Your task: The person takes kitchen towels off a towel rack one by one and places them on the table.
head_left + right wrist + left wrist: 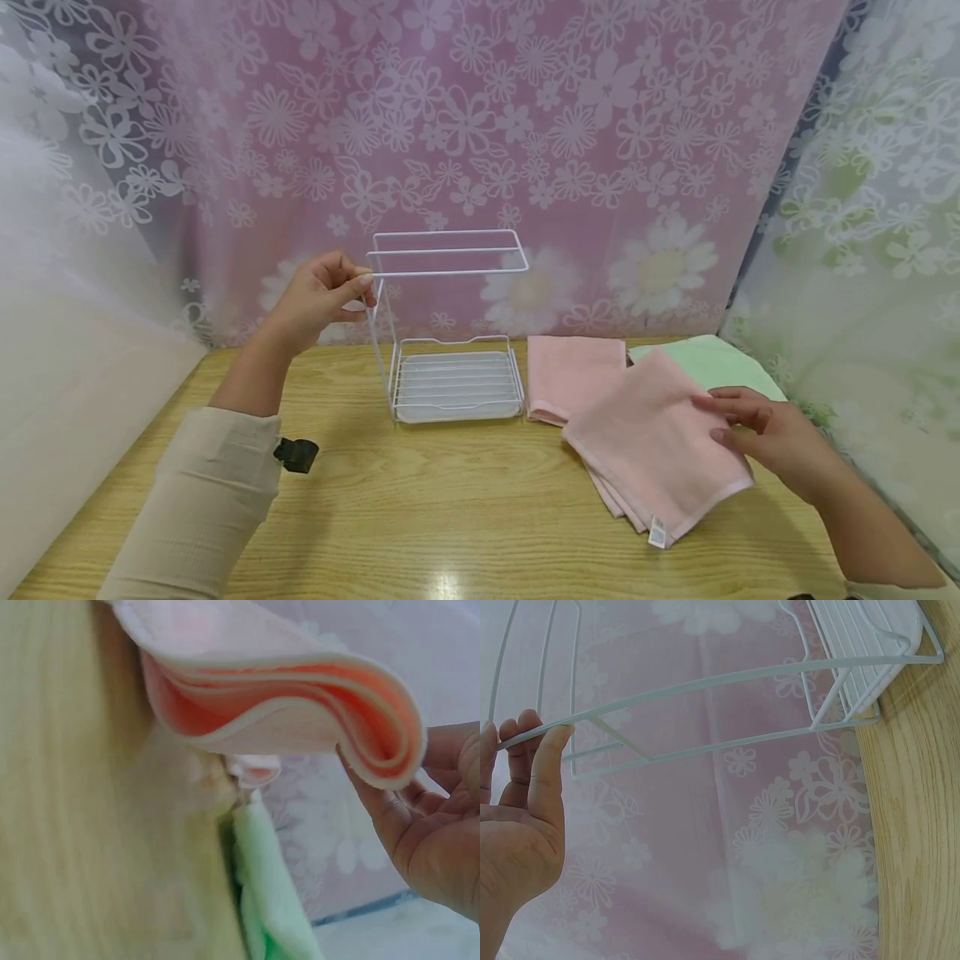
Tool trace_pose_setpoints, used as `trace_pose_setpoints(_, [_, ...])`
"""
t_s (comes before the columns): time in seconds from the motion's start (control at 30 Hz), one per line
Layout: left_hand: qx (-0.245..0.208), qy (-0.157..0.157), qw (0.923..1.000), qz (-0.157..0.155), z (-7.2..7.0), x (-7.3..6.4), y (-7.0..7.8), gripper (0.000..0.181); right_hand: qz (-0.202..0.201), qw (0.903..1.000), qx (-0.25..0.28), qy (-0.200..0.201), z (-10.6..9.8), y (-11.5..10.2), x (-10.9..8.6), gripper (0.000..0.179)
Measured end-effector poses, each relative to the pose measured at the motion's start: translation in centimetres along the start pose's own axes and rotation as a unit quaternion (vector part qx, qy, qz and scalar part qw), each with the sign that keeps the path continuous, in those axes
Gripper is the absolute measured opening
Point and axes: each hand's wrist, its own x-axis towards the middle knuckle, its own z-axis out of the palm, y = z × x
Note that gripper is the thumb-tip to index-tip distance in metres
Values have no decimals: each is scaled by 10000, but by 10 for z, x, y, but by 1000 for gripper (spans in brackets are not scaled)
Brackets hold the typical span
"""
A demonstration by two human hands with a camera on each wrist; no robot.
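A white wire rack [450,272] with a barred base over a white tray [457,410] stands upright on the table. My left hand [322,296] pinches the upper left corner of its frame; the left wrist view shows thumb and fingers of that hand [525,802] on the wire. On the right, my right hand [772,442] holds a folded pink towel [660,450] by its right edge, tilted, with a small white tag at its lower corner. In the right wrist view the towel's layers [300,697] bend in a curve between thumb and fingers.
Another folded pink towel [573,371] lies right beside the rack, partly covered by the held one. Behind that is a green towel [712,362]. A floral curtain [450,125] hangs at the table's back edge, and pale sheets flank both sides of the wooden table [420,508].
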Motion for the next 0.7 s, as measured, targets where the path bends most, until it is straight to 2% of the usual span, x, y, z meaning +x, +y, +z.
trace_pose_setpoints(0.1, [13, -3, 10000, 3, 0, -1, 1, 13, 230, 9993, -281, 12, -2, 5, -5, 45])
trace_pose_setpoints(0.3, [30, 21, 10000, -37, 2, -1, 1, 13, 690, 9968, -376, -178, -6, 19, -10, 53])
trace_pose_setpoints(0.57, [-1, -3, 10000, -34, 1, 0, 0, 12, 508, 9951, -742, -410, -8, 37, -19, 54])
trace_pose_setpoints(0.7, [-21, -14, 10000, -34, 0, 0, -1, 12, 309, 9950, -719, -624, -10, 47, -20, 51])
